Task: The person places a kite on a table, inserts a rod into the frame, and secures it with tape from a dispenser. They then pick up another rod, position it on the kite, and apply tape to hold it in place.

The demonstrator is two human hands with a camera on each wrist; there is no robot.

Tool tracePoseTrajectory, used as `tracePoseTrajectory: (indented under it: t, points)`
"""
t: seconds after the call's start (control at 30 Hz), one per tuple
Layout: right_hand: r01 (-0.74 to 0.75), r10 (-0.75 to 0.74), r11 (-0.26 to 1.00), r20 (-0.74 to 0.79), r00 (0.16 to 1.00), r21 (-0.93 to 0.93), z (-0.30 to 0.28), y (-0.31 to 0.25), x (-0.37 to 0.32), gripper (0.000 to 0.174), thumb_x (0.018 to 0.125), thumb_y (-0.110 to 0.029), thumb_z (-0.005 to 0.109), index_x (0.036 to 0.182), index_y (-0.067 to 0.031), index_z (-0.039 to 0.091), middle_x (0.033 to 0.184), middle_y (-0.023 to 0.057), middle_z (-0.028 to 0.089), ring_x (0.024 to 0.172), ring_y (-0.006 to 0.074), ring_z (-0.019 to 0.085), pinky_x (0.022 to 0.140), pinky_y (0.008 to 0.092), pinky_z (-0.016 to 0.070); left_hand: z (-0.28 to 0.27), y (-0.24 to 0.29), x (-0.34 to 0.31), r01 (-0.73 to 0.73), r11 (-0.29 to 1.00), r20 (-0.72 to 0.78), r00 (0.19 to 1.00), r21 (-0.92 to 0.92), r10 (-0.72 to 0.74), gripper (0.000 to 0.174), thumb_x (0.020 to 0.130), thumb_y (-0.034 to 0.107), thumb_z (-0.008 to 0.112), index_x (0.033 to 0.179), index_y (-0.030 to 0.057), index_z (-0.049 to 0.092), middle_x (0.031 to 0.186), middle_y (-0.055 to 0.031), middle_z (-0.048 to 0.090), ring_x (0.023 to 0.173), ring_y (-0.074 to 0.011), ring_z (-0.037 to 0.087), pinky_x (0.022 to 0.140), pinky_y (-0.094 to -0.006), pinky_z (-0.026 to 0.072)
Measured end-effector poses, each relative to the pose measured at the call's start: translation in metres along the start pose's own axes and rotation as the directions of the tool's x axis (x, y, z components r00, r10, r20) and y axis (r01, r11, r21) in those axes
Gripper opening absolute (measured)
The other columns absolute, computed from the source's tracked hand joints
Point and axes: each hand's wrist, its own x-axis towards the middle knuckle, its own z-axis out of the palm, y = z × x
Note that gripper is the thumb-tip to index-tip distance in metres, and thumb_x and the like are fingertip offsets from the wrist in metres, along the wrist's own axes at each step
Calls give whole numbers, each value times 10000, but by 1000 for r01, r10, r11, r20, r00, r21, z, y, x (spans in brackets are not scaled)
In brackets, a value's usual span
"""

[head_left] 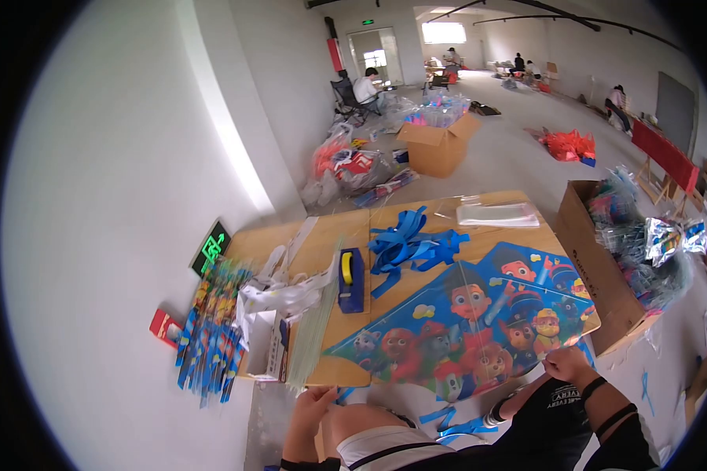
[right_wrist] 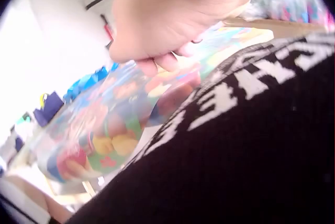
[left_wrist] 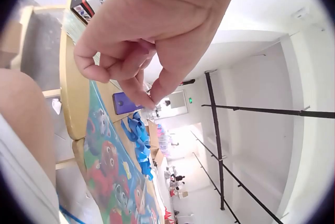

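1. Kite (head_left: pixel 463 330) with cartoon pups and a boy printed on it lies flat on the wooden table (head_left: pixel 322 243), its near edge hanging over the side closest to you.
2. Your right hand (head_left: pixel 567 364) has its fingers curled over the kite's near right edge and is gripping the film there. The right wrist view shows the fingertips tucked under the printed sheet.
3. Your left hand (head_left: pixel 314 402) sits at the table's near edge, just beside the kite's left corner. The fingers are curled with thumb and forefinger tip to tip. Whether anything thin is pinched between them cannot be told.
4. Your black shirt (right_wrist: pixel 251 145) carries white block lettering. Only fragments show, so it cannot be read whole.
5. On the wall to your left is a green exit sign (head_left: pixel 212 247) with a running figure and an arrow.
6. A blue tape dispenser (head_left: pixel 351 280) with a yellow roll stands near the kite's far left edge, and a heap of blue ribbons (head_left: pixel 411 245) lies just beyond it.
7. The white carton (head_left: pixel 269 345) and the cardboard box (head_left: pixel 593 267) both carry print too small to read.
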Motion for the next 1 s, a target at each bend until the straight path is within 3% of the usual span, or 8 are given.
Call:
tracePoseTrajectory:
  t: [0.2,0.33,0.5,0.57,0.67,0.77,0.87,1.0]
  points:
    - [337,-334,941,200,921,19,-5,-67,90,300,883,-355,645,686,-130,622,624,99,589,581,358,613,504,478,461,9,-22,10,-177,984,-110,979,-16,174,245,951,231,697,1091,35,743,876,22,697,722,-32,552,641,-195,409]
    - [411,-416,908,272,868,77,8,-130,161,277,970,-386,574,959,-137,694,677,115,625,606,351,628,615,454,496,18,-14,4,-93,994,-80,993,-65,87,229,946,230,703,1044,29,748,850,17,702,718,-37,556,647,-189,410]
    - [172,-305,864,219,927,473,27,-243,245,303,991,-343,560,1169,-119,658,872,154,683,786,315,679,683,428,521,25,10,-15,-28,999,-88,996,-19,26,214,941,237,709,993,33,743,842,4,702,718,-59,570,675,-201,436]
    - [-125,-151,770,370,917,625,49,-266,273,305,1016,-315,538,1179,-82,647,892,106,698,776,247,690,683,392,531,21,1,-13,-66,996,-39,997,-54,64,225,945,264,706,969,43,736,838,14,692,723,-66,577,694,-209,447]
    - [-346,-81,585,477,875,734,101,-275,310,296,1005,-280,548,1201,-76,633,989,68,709,869,130,667,692,309,534,8,-40,-3,-132,971,28,990,-202,141,154,943,156,711,1008,17,692,865,-7,679,760,-62,596,692,-204,460]
    - [-523,31,383,556,831,761,142,-284,346,340,1020,-351,552,1209,-76,614,1033,63,704,904,151,664,709,321,543,9,-21,-41,-220,939,18,972,-264,233,184,968,240,689,962,58,662,888,5,651,823,-99,587,768,-238,453]
    - [-617,92,184,611,786,766,161,-295,375,393,1020,-418,555,1210,-75,590,1018,44,685,927,187,671,767,354,543,10,-14,-64,-139,946,34,987,-294,156,137,980,197,675,935,68,656,865,25,628,799,-72,562,731,-224,434]
    - [-703,140,73,691,710,708,173,-310,397,413,1010,-456,571,1164,-73,604,1027,51,674,914,180,655,790,348,529,6,-40,-58,-88,938,84,989,-336,123,137,984,200,678,978,63,662,864,30,638,785,-57,560,712,-209,435]
